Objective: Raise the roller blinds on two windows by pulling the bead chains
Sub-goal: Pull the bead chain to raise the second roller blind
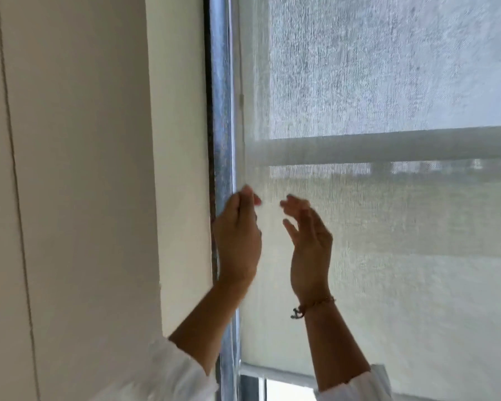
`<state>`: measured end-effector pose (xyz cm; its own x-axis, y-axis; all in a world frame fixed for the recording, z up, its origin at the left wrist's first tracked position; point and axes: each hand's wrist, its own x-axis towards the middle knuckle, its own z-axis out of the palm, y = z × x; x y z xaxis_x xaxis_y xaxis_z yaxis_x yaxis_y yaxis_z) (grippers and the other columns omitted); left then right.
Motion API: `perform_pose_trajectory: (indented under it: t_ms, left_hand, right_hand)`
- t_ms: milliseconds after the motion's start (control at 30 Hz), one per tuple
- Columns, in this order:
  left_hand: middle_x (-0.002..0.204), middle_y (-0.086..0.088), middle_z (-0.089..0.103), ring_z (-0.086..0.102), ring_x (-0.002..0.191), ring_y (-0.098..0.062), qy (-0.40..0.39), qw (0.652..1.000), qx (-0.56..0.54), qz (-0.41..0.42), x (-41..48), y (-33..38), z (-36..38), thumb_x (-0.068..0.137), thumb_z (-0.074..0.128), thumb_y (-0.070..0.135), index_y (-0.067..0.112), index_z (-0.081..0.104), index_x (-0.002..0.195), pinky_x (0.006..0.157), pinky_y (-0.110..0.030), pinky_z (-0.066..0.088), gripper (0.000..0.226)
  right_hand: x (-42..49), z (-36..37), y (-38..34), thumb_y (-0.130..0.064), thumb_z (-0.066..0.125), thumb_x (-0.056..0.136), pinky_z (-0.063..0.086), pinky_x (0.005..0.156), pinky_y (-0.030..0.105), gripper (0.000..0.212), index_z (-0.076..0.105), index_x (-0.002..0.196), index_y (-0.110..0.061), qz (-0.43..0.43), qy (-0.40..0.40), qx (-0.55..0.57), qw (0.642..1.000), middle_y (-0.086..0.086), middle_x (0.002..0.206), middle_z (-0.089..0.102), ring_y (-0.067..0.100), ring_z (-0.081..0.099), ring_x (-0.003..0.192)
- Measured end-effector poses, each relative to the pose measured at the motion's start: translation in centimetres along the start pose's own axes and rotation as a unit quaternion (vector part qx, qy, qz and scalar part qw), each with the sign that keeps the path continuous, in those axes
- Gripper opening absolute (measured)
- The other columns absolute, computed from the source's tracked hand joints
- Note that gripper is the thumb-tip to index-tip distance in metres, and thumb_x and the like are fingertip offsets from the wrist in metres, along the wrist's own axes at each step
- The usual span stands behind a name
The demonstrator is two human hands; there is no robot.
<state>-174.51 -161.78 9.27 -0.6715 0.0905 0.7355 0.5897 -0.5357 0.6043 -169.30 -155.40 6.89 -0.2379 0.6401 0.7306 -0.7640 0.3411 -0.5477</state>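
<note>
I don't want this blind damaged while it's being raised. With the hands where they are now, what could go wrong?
1. The left hand is pinched at the bead chain beside the frame, but the frame is blurred, so its grip is unclear; a loose pinch could slip.
2. The right hand is open and holds nothing, so one hand takes the whole pull.
3. The roller blind is almost fully down, its bottom bar low; many pulls remain, and a sideways tug could strain the chain.
</note>
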Motion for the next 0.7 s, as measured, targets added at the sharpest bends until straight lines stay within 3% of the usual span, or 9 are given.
perform_pose_trajectory:
  t_ms: [100, 200, 267, 333, 433, 567, 633, 700]
  left_hand:
    - [0.039, 0.009, 0.037, 0.029, 0.039, -0.009, -0.029, 0.999, -0.016, -0.038, -4.0, -3.2, -0.9, 0.093, 0.046, 0.030, 0.032, 0.060, 0.063, 0.048, -0.031, 0.025, 0.033]
    - [0.040, 0.011, 0.036, 0.025, 0.040, -0.008, -0.042, 0.997, -0.004, -0.060, -6.4, -4.9, -1.3, 0.085, 0.047, 0.051, 0.033, 0.058, 0.063, 0.048, -0.033, 0.022, 0.031]
    - [0.041, 0.013, 0.037, 0.025, 0.042, -0.007, -0.037, 0.998, 0.012, -0.054, -7.4, -5.1, -1.4, 0.080, 0.047, 0.062, 0.035, 0.056, 0.061, 0.049, -0.034, 0.023, 0.034]
    - [0.041, 0.014, 0.038, 0.027, 0.042, -0.004, -0.041, 0.998, 0.036, -0.020, -7.8, -4.9, -1.5, 0.084, 0.045, 0.055, 0.040, 0.053, 0.057, 0.048, -0.028, 0.025, 0.032]
    - [0.042, 0.015, 0.038, 0.028, 0.041, -0.005, -0.071, 0.997, 0.044, -0.003, -7.9, -4.7, -1.7, 0.089, 0.041, 0.041, 0.042, 0.051, 0.057, 0.045, -0.021, 0.024, 0.034]
    - [0.045, 0.013, 0.039, 0.033, 0.041, -0.003, -0.144, 0.978, -0.081, -0.125, -6.7, -5.0, -2.7, 0.083, 0.038, 0.048, 0.025, 0.060, 0.074, 0.044, -0.020, 0.032, 0.033]
    - [0.058, 0.010, 0.053, 0.050, 0.053, -0.005, -0.133, 0.975, -0.103, -0.143, -5.1, -4.7, -3.0, 0.082, 0.028, 0.051, 0.017, 0.060, 0.084, 0.060, -0.025, 0.045, 0.047]
    - [0.080, 0.002, 0.061, 0.059, 0.077, -0.008, -0.111, 0.979, -0.101, -0.136, -2.9, -3.5, -3.0, 0.091, 0.019, 0.047, 0.019, 0.060, 0.091, 0.080, -0.031, 0.047, 0.049]
  right_hand:
    - [1.8, 1.5, -2.2, -0.024, 0.051, 0.091, 0.045, 0.097, 0.042, 0.022, 0.059, 0.110, -0.016, 0.023, -0.021, 0.056, 0.998, 0.002, 0.103, 0.063, 0.019, 0.059, 0.101]
    - [3.1, 3.8, -3.7, -0.014, 0.049, 0.093, 0.051, 0.088, 0.042, 0.028, 0.050, 0.120, -0.007, 0.050, -0.061, 0.074, 0.994, 0.008, 0.105, 0.059, 0.022, 0.060, 0.093]
    - [3.7, 5.3, -4.6, -0.017, 0.052, 0.093, 0.055, 0.059, 0.032, 0.020, 0.055, 0.111, -0.009, 0.057, -0.081, 0.052, 0.994, 0.006, 0.089, 0.061, 0.016, 0.060, 0.068]
    - [4.1, 6.1, -5.0, -0.018, 0.053, 0.091, 0.035, 0.036, 0.019, 0.013, 0.062, 0.082, -0.012, 0.049, -0.078, 0.007, 0.996, -0.001, 0.059, 0.050, 0.007, 0.040, 0.044]
    - [4.1, 6.3, -5.1, -0.015, 0.051, 0.092, 0.026, 0.036, 0.017, 0.031, 0.062, 0.063, -0.020, 0.023, -0.054, -0.014, 0.998, -0.014, 0.042, 0.039, 0.001, 0.030, 0.038]
    - [3.7, 5.3, -5.2, -0.014, 0.051, 0.091, 0.024, 0.045, 0.024, 0.032, 0.063, 0.064, -0.025, -0.028, -0.040, -0.041, 0.998, -0.015, 0.040, 0.037, 0.003, 0.029, 0.041]
    - [3.4, 4.6, -5.1, -0.012, 0.050, 0.091, 0.025, 0.045, 0.024, 0.030, 0.062, 0.068, -0.026, -0.055, -0.026, -0.047, 0.997, -0.016, 0.040, 0.040, 0.002, 0.031, 0.040]
    - [2.6, 4.2, -4.4, -0.012, 0.049, 0.091, 0.027, 0.046, 0.025, 0.028, 0.061, 0.071, -0.026, -0.079, -0.013, -0.071, 0.994, -0.017, 0.040, 0.043, 0.002, 0.032, 0.039]
